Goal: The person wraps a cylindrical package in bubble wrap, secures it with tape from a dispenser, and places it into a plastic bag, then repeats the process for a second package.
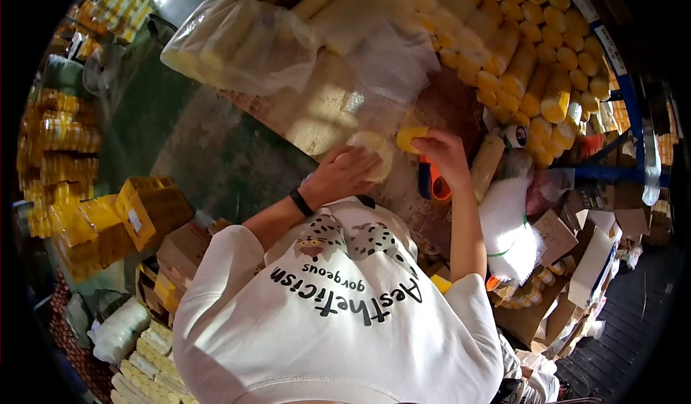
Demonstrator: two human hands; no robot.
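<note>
left hand (345,175) palm-down, grip cupping bagged roll (377,151); right hand (443,156) wrist bent, grip pinching yellow block (410,139)

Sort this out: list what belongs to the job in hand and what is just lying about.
In hand: left hand gripping a pale round piece in clear wrap; right hand pinching a yellow piece.
Lying about: orange tape dispenser; stacked yellow rolls; yellow boxes; cardboard boxes; bagged rolls.

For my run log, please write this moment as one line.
left hand: on pale roll | right hand: pinches yellow block | beside: orange-blue tool | behind: stacked yellow rolls
</note>
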